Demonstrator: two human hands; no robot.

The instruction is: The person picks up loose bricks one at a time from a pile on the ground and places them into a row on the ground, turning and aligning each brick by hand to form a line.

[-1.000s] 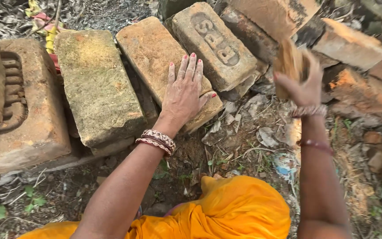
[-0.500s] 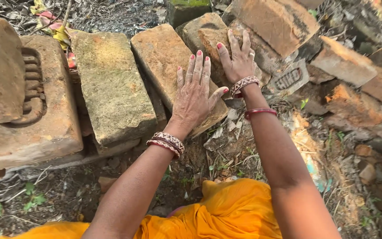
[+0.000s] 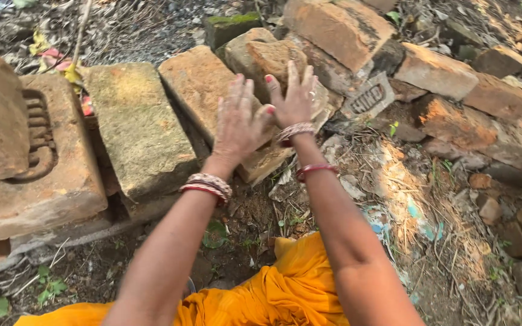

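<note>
Small brick piece (image 3: 273, 60) sits on top of the leaning brick row at about 12 o'clock from me, resting on a larger brick beneath it. My right hand (image 3: 295, 99) lies flat against its near face, fingers spread wide, grip open, nothing clasped. My left hand (image 3: 237, 124) lies just beside it at 9 o'clock, palm down on the orange brick (image 3: 197, 84), fingers splayed, grip wide too; thumb edges nearly touch. Bangles (image 3: 208, 186) on the left wrist, a beaded band and a red bangle on the right.

Outward: mossy brick (image 3: 137, 130) next at 9 o'clock, then a stamped brick (image 3: 49, 175) with a raised frog pattern, far left. Loose brick heap (image 3: 454, 90) runs from 1 to 3 o'clock. Bare soil (image 3: 261, 205), dry leaves and litter below my wrists. Orange cloth (image 3: 285, 290) at 6 o'clock.
</note>
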